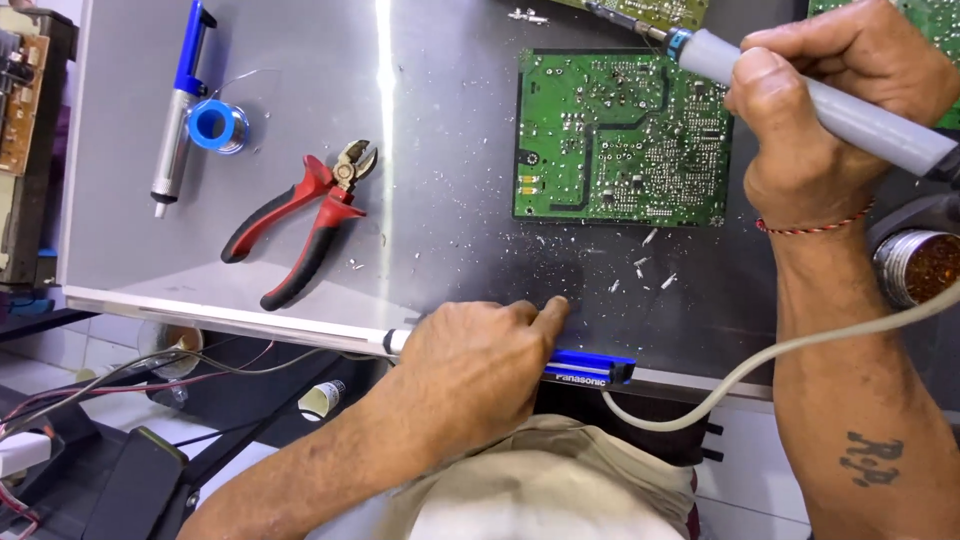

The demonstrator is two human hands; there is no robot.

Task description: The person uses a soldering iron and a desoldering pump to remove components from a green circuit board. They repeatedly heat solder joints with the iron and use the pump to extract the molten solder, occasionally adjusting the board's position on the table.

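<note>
The right hand (825,130) is clamped around a grey soldering iron (800,95) whose long axis slants up-left across the green circuit board's (620,135) top right corner — tip just past its far edge — while the left hand (470,375) rests closed over a desoldering pump (585,367) at the bench's (450,220) near edge.

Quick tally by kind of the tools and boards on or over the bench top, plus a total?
Circuit boards: 3 (full green board, two partly cut off at the top edge)
Soldering irons: 1, in the right hand
Desoldering pumps: 2, one under the left hand
Cutters: 1
Solder spools: 1
Total: 8
</note>
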